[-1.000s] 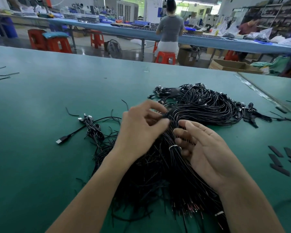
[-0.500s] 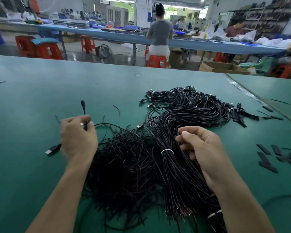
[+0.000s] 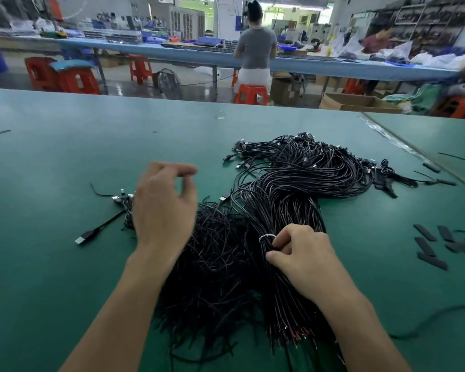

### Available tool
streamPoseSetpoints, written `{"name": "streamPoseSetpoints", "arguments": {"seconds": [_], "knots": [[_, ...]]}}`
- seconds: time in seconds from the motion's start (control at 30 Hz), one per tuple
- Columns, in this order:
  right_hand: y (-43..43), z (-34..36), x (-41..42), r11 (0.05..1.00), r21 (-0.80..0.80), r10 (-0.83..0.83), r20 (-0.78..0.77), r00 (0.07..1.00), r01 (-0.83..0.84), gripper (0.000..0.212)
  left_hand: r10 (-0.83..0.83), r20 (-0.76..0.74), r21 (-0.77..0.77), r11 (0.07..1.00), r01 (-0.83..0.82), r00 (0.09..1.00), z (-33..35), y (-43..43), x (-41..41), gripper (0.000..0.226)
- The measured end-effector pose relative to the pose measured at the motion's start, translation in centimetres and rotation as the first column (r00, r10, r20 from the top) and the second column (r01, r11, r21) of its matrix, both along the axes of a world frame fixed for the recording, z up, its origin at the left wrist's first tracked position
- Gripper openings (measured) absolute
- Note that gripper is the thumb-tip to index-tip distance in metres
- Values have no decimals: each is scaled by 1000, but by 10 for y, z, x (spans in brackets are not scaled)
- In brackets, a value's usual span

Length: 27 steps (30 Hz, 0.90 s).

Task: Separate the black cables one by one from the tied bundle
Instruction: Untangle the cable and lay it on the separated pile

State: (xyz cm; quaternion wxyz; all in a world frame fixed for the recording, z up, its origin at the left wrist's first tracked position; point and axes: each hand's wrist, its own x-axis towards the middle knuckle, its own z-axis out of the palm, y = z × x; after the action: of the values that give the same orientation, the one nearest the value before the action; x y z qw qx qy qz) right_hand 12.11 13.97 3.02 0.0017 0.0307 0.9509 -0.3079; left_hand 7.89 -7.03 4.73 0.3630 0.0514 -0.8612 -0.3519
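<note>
Tied bundle (image 3: pixel 279 210): your right hand (image 3: pixel 304 261) gripped it at the white tie (image 3: pixel 266 236); left hand (image 3: pixel 164 208) hovered loose, empty. Single lengthwise pulls suited best.

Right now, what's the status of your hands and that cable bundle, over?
Left hand empty, loosely curled, above the loose pile. Right hand grips the tied bundle at its white tie. Loose pile lies against the bundle.

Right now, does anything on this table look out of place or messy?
Nothing looks damaged. One USB cable lies stray, left of the loose cable pile, and short black strips lie scattered at the right of the green table.
</note>
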Motion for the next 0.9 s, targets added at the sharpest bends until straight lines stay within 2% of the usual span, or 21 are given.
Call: {"name": "streamPoseSetpoints", "arguments": {"seconds": [0.1,0.2,0.3,0.5,0.6,0.73,0.83,0.9], "knots": [[0,-3,-3,1000,-14,-19,38,999,19,10,-318,185,-100,935,339,930,-4,32,10,16],[4,-3,-8,1000,-12,-10,47,999,11,5,-355,364,-199,873,444,861,-21,51,14,13],[6,-4,-9,999,-37,11,66,998,-8,2,-350,413,-233,852,469,841,-35,61,14,13],[12,-6,-11,996,-92,19,68,997,-13,4,-311,347,-275,868,413,885,-49,69,15,14],[10,-11,-12,998,-62,-4,57,998,8,9,-295,309,-355,846,398,904,-52,72,13,20],[1,-12,-11,996,-83,-43,1,999,43,17,-254,303,-443,816,372,918,-56,76,12,13],[1,-9,-9,992,-115,-55,-47,997,50,20,-253,332,-425,820,384,909,-59,76,10,17],[6,-3,-8,991,-135,-17,-12,1000,16,22,-255,341,-397,833,385,905,-59,76,10,18]]}}
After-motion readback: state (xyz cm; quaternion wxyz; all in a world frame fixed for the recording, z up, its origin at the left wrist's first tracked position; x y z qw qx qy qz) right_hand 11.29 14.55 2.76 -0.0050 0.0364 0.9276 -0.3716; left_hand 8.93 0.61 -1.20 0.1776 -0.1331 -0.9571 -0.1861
